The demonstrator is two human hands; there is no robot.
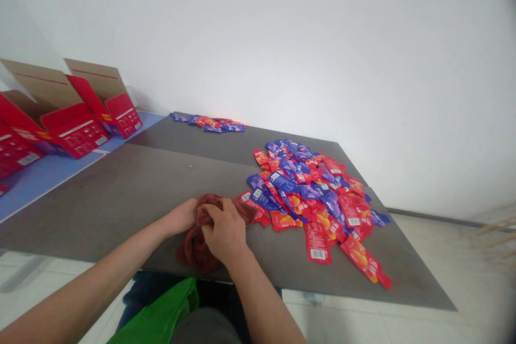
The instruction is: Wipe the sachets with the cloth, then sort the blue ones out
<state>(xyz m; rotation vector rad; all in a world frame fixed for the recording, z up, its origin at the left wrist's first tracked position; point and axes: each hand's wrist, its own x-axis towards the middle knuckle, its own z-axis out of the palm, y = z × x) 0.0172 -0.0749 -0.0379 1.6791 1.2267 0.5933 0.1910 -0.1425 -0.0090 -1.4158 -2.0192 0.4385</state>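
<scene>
A crumpled brown cloth (193, 244) lies bunched at the near edge of the grey table (133, 188). My right hand (226, 228) is closed on the top of it, thumb and fingers pinching a fold. My left hand (187, 216) reaches in at the cloth's left side; its fingers are hidden behind the fabric. Just right of the cloth spreads a heap of small red and blue-purple pouches (318, 193). The closest pouches touch or nearly touch the cloth's right end.
Several open red cardboard boxes (83, 126) stand on a blue surface (155, 117) at the left. A smaller pile of pouches (213, 122) lies at the table's far edge by the white wall (258, 37). One pouch (365, 260) sits near the front right edge.
</scene>
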